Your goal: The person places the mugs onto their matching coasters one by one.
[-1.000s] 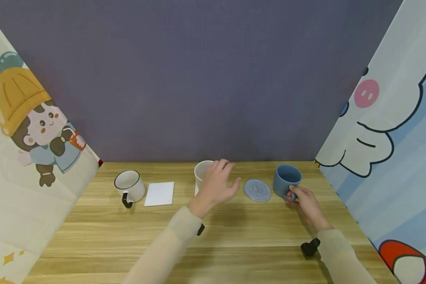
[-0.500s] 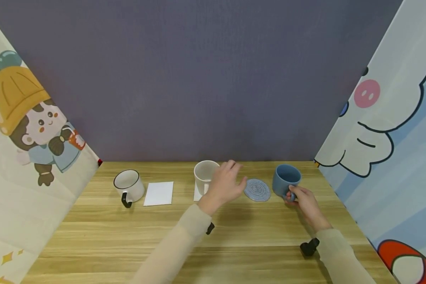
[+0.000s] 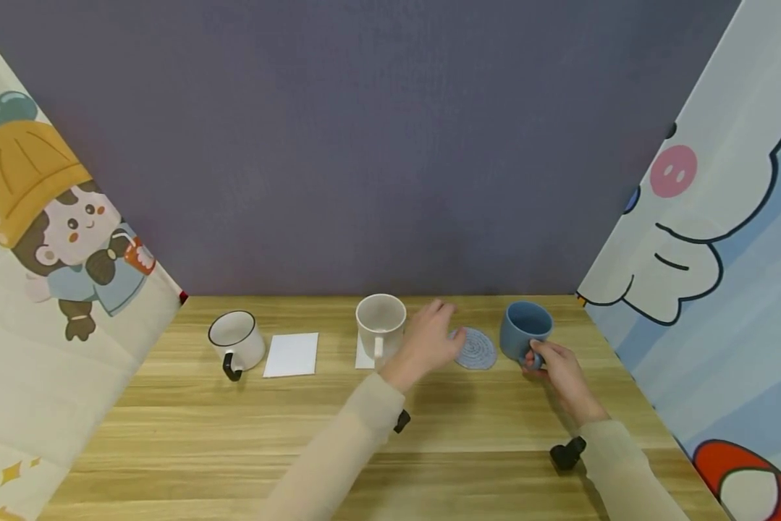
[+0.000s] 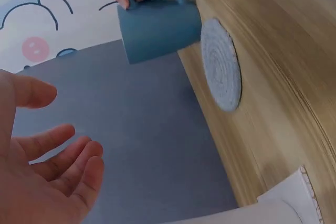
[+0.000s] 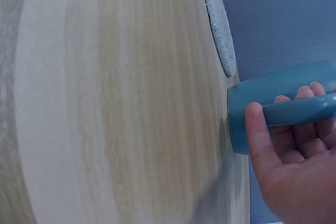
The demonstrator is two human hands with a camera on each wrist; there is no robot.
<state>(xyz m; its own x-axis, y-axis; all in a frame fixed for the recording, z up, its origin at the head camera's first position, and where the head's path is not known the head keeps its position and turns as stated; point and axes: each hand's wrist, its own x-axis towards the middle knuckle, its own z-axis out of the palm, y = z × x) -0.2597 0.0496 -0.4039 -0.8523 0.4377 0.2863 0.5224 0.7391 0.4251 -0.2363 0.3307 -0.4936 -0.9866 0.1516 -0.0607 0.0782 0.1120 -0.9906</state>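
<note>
My right hand point(image 3: 562, 376) grips the handle of a blue mug point(image 3: 520, 334) at the right of the table; the right wrist view shows the fingers curled through the handle point(image 5: 302, 109). My left hand point(image 3: 427, 338), holding nothing, hovers between a white mug point(image 3: 372, 318) and a round grey-blue woven coaster point(image 3: 476, 350). Its fingers are spread and loosely bent in the left wrist view, with the blue mug point(image 4: 160, 30) beyond them. The white mug stands on a white square coaster point(image 3: 363, 357), its handle facing the front. Part of the round coaster is hidden behind the left thumb.
At the left of the wooden table point(image 3: 201, 449) stands a white mug with a black rim and black handle point(image 3: 237, 340). A white square coaster point(image 3: 291, 355) lies beside it. A dark grey panel point(image 3: 377, 145) rises behind the table, with cartoon-printed sheets point(image 3: 45, 304) on both sides.
My left hand has moved right, away from the middle white mug and toward the round coaster, uncovering the mug's handle. My right hand and the blue mug have stayed in place.
</note>
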